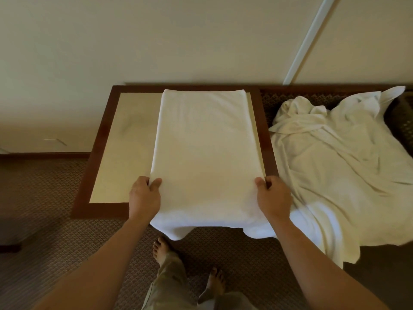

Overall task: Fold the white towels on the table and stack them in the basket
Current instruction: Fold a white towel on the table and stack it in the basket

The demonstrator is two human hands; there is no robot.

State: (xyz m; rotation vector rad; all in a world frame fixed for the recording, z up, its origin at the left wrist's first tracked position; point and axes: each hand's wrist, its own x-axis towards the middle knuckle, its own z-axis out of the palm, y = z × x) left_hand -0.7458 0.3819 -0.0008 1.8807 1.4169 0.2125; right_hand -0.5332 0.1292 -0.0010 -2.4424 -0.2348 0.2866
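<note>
A white towel (205,153), folded lengthwise into a long strip, lies on the table (107,153), which has a dark wood frame and a cream top. Its near end hangs over the table's front edge. My left hand (145,195) pinches the strip's left edge near the front, thumb on top. My right hand (273,198) grips the right edge at the same height. A heap of crumpled white towels (339,166) lies to the right of the table. A dark woven basket (404,113) shows at the far right edge, mostly hidden by the heap.
A cream wall rises behind the table. Brown patterned carpet (44,209) covers the floor. My bare feet (163,249) and trouser legs stand just in front of the table. A dark furniture piece (11,242) sits at the left edge.
</note>
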